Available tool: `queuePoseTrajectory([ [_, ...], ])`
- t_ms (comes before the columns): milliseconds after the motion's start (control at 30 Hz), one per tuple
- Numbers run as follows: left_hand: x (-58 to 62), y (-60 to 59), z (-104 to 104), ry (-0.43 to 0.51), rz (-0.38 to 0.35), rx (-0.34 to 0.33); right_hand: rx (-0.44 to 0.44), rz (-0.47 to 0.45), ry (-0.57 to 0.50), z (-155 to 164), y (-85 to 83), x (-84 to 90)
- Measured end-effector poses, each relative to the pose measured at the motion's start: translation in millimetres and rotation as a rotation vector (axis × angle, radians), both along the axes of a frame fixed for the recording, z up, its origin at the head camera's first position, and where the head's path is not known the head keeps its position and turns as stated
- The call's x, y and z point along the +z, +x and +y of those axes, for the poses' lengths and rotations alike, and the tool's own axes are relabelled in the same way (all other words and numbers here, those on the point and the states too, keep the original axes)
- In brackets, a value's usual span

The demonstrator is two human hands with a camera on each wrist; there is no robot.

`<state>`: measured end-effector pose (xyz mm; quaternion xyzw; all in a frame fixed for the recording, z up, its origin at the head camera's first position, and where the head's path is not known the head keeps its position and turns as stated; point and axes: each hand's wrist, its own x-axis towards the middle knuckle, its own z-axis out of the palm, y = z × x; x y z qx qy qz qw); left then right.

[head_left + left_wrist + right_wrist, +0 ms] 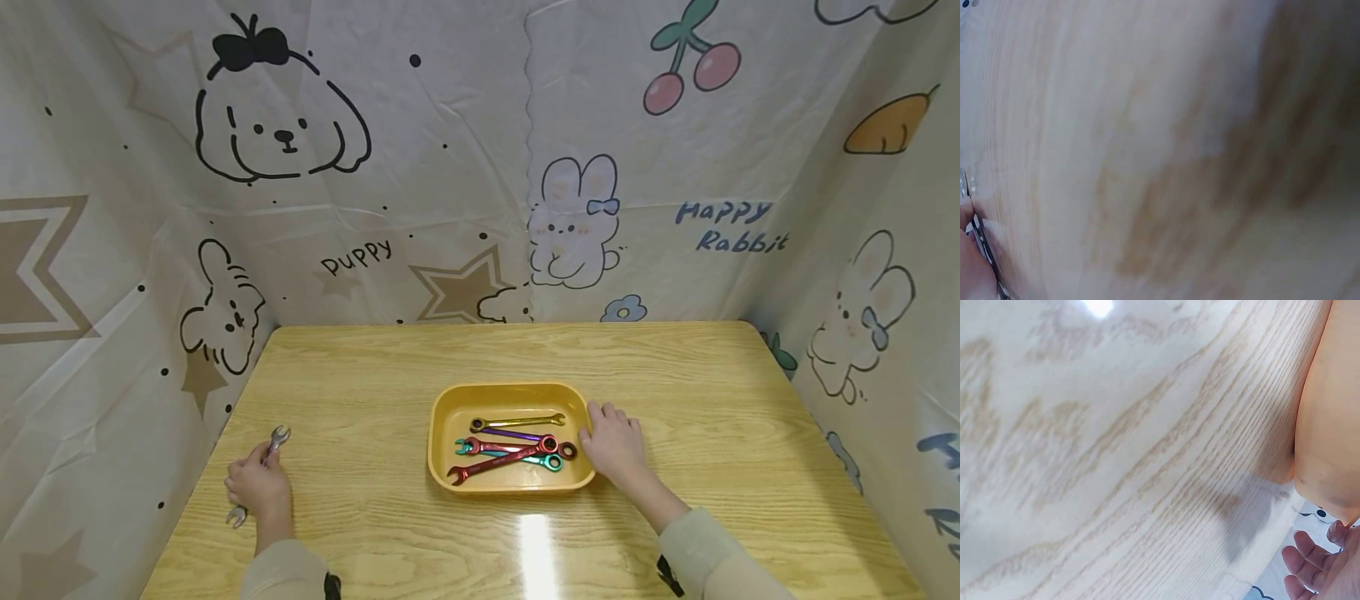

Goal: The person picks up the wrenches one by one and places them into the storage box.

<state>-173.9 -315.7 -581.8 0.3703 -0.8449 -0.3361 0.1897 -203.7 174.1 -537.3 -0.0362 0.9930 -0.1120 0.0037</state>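
On the left side of the table, my left hand grips a silver wrench, whose two ends stick out above and below the fingers; its middle is hidden in the hand. In the left wrist view a strip of the wrench shows beside the fingers at the left edge. My right hand is at the right side of a yellow tray, thumb at the rim and the other fingers outside it, loosely bent. Inside the tray lie several coloured wrenches, among them a gold wrench and a red wrench.
The tray stands mid-table on a light wood-grain tabletop. Printed cloth with cartoon animals hangs along the back and both sides. A bright light reflection lies on the wood in front of the tray.
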Motion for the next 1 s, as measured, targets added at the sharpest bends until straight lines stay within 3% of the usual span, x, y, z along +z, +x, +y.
queuePoseTrajectory([
  [1000, -4.1, 2.6, 0.9, -0.093, -0.028, -0.050, -0.001, -0.003, -0.006, -0.4, 1.0, 2.9],
])
